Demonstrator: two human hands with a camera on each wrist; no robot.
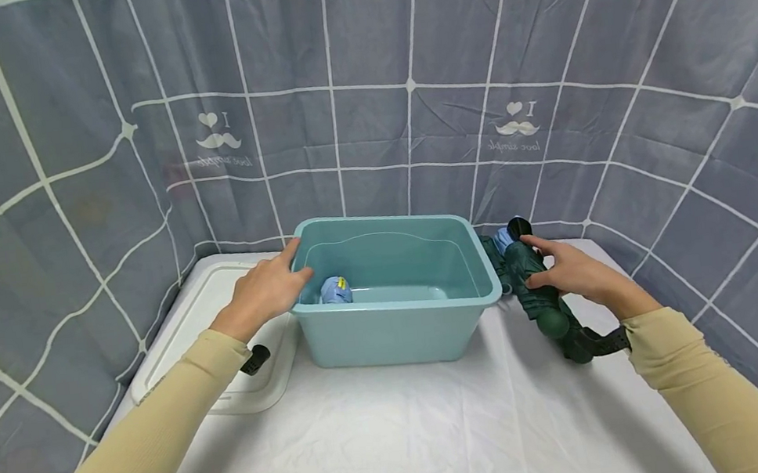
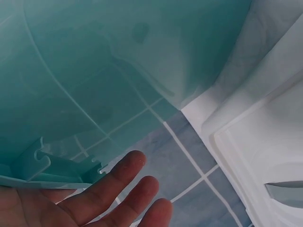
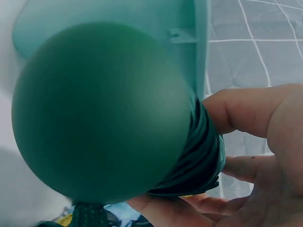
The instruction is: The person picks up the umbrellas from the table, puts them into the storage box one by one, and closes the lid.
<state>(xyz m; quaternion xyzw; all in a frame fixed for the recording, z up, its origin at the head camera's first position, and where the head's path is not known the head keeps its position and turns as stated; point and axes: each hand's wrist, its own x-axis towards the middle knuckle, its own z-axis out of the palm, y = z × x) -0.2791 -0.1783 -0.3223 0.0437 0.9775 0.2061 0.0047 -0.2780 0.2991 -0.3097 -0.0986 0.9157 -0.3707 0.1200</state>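
Note:
My left hand (image 1: 263,292) rests at the left rim of a teal plastic bin (image 1: 391,335), thumb and forefinger over the edge. In the left wrist view its other fingers (image 2: 125,172) extend loosely outside the wall. A small blue rolled bundle with a yellow mark (image 1: 336,291) lies inside the bin at the left. On the right, my right hand (image 1: 584,272) grips a dark green folded umbrella (image 1: 528,269), thumb on one side and fingers on the other. The umbrella's round green end (image 3: 99,111) fills much of the right wrist view and hides part of the hold.
Other dark folded bundles (image 1: 492,254) lie beside and under the umbrella, against the bin's right side; a blue one (image 1: 503,239) shows among them. A white lid (image 1: 214,284) lies left of the bin on the white-covered table (image 1: 404,438). Grey checked curtains (image 1: 374,134) surround the table.

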